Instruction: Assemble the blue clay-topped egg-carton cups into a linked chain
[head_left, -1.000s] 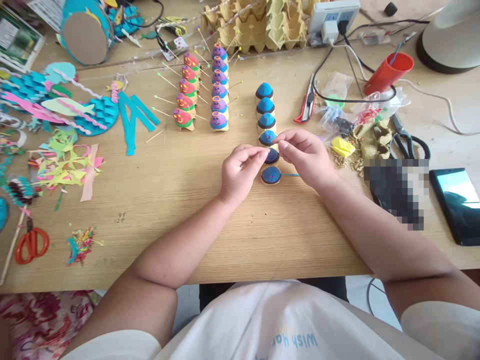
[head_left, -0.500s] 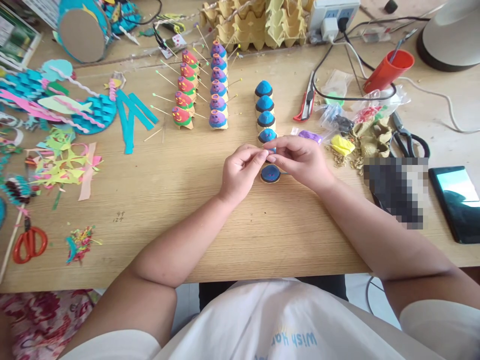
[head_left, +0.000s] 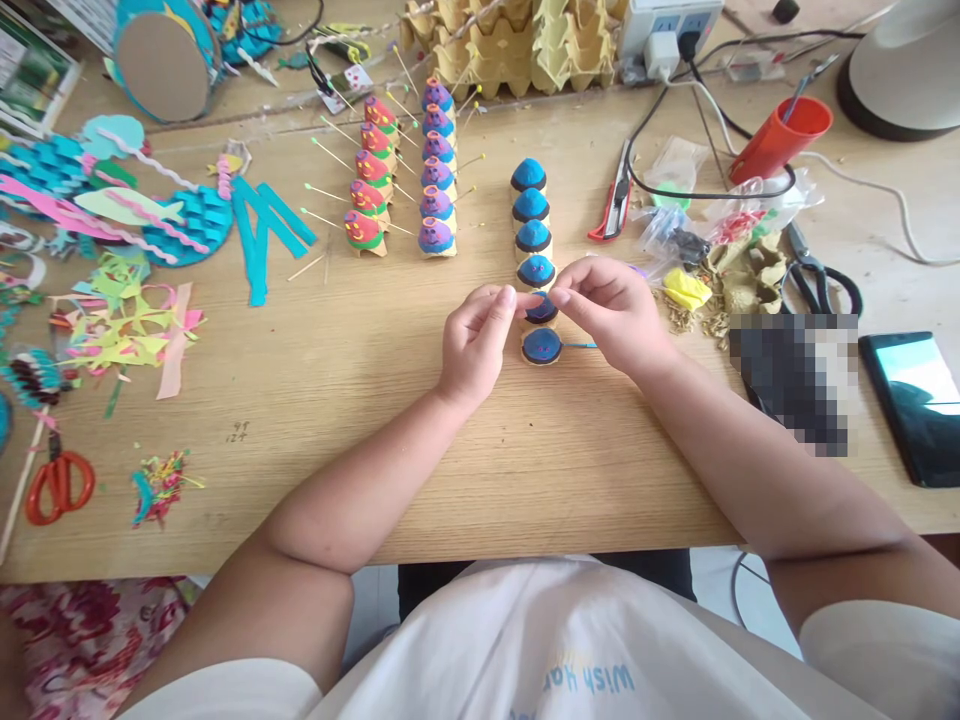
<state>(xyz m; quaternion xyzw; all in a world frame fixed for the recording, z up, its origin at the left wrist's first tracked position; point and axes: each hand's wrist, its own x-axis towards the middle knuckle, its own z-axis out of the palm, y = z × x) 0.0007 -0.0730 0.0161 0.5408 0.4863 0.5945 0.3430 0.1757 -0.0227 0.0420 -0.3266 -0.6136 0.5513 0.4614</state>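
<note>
A row of egg-carton cups (head_left: 533,236) topped with blue clay and edged in a dark band runs away from me. Tiny pink dots mark the nearer ones. Above the second-nearest cup (head_left: 541,309), the fingertips of my two hands almost meet. My left hand (head_left: 477,345) is closed, thumb pressed to its fingers, an index fingertip pointing right. In a pinch, my right hand (head_left: 611,312) faces it; anything between its fingertips is too small to make out. A thin blue stick (head_left: 579,345) shows between the nearest cup (head_left: 541,346) and my right hand.
Left of the blue row stand a purple row (head_left: 436,202) and a red-green row (head_left: 366,197) with pins. A cutter (head_left: 616,200), yellow clay (head_left: 685,289), black scissors (head_left: 814,275) and a phone (head_left: 911,400) lie right. Orange-handled scissors (head_left: 60,488) and paper scraps (head_left: 131,325) lie left.
My fingertips have drawn apart; the right hand has shifted slightly right and up. More of the second-nearest blue cup and of the thin blue stick now shows.
</note>
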